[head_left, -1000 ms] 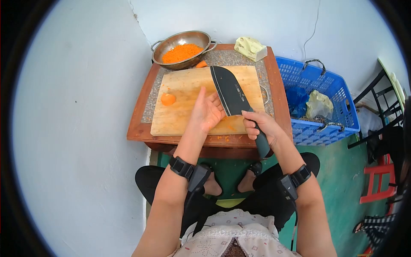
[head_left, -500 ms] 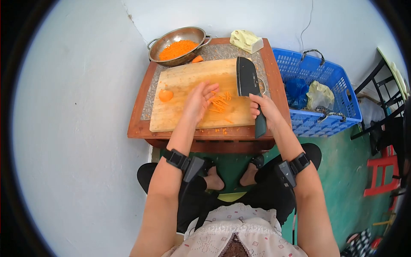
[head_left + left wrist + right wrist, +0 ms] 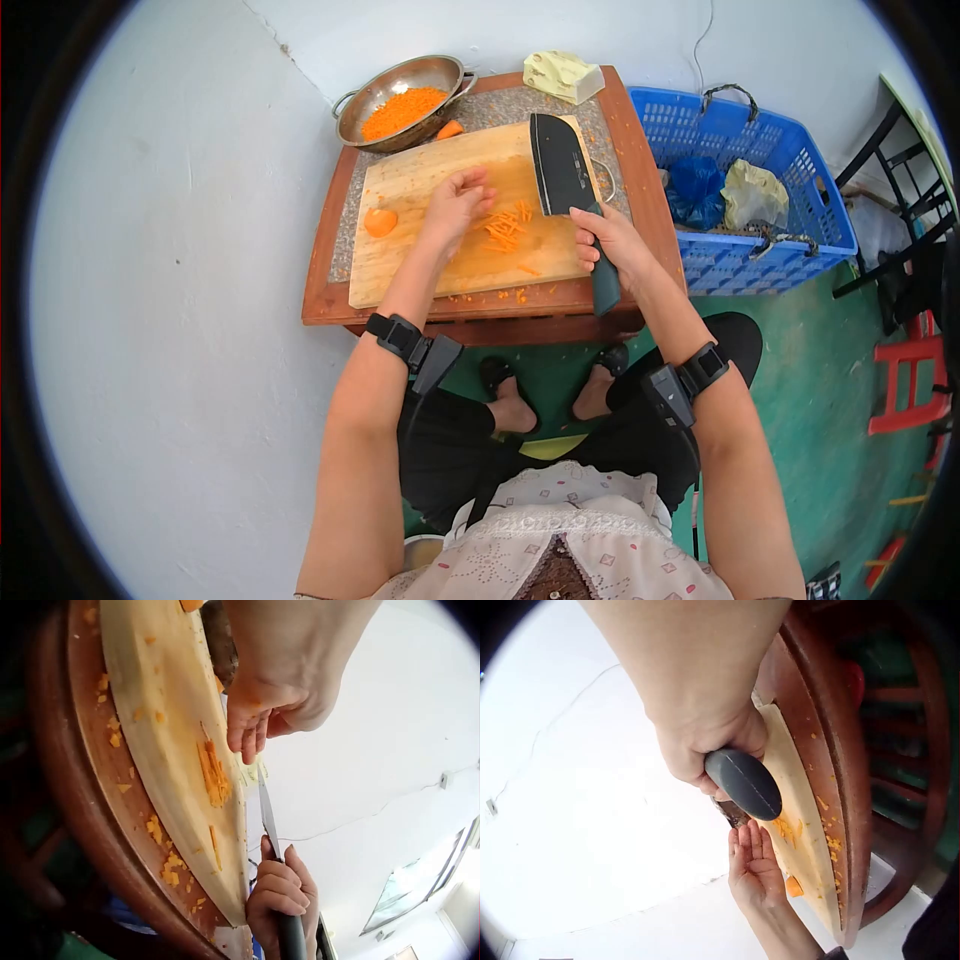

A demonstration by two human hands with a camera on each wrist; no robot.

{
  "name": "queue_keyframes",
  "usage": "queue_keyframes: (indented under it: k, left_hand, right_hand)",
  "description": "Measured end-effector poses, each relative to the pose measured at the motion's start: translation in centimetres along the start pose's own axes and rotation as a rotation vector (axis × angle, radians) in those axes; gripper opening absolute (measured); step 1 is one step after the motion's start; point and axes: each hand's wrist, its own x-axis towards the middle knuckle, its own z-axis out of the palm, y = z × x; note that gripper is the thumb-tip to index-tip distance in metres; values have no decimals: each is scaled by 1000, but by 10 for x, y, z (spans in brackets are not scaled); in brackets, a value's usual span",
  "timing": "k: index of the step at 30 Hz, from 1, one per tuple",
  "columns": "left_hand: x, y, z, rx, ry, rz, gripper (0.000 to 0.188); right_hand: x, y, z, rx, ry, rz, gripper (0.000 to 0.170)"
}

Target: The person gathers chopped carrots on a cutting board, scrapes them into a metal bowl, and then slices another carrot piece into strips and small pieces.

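Observation:
My right hand (image 3: 610, 243) grips the dark handle of a broad black-bladed cleaver (image 3: 562, 165), its blade over the right side of the wooden cutting board (image 3: 420, 265). A small heap of carrot strips (image 3: 505, 228) lies mid-board, between the cleaver and my left hand (image 3: 455, 212). That left hand hovers over the board with nothing in it, its fingers (image 3: 755, 838) loosely extended and palm showing in the right wrist view. At the board's left sits a cut carrot chunk (image 3: 380, 222). In the left wrist view the blade (image 3: 268, 814) appears nearly edge-on, above the board.
A two-handled metal pan (image 3: 425, 75) with chopped carrot (image 3: 403, 113) stands at the back left, a carrot end (image 3: 450, 129) beside it. A pale tissue pack (image 3: 563, 76) is at the back. Carrot crumbs dot the table's front edge (image 3: 470, 325). A blue basket (image 3: 740, 265) stands right.
The cleaver has swung away from my left palm to the right and more upright. My left hand has drawn back leftward, and the carrot strips now show on the board.

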Motion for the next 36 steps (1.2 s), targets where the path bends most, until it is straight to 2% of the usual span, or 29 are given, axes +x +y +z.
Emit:
queue_keyframes:
  k: [3,6,9,12,15,18,24,27,30,33,36]
  left_hand:
    - [-13,10,-2,891,18,188,19]
    - [-20,9,1,1203,-61,207,9]
    - [-12,-7,-3,1148,1,295,7]
    - [-7,-5,-4,1249,-74,258,6]
    - [-5,-3,-7,1338,-151,350,6]
    - [-9,-1,-9,1395,-143,451,6]
    - [-8,-6,-15,1396,-176,518,7]
    - [-10,1,-15,1241,-195,549,5]
    - [-16,21,-11,1215,-394,720,5]
    - [-11,18,-12,1204,-518,716,7]
    - [-6,15,-17,1104,-486,585,11]
  right_hand:
    - [0,4,-1,-11,0,-30,17]
    - [-1,6,0,-59,-2,-70,17]
    - [0,7,2,-135,-2,-89,17]
    - [-3,7,4,-198,3,-94,17]
    - [-3,8,2,-215,-7,-99,18]
    - [-1,9,1,-232,-4,-114,19]
    - [-1,8,1,-249,-10,-101,19]
    - [-2,8,1,-226,-12,-92,19]
    - [0,9,1,-252,-11,-99,19]
    - [-1,8,3,-270,-22,-96,20]
    - [-2,7,3,-255,-20,-93,20]
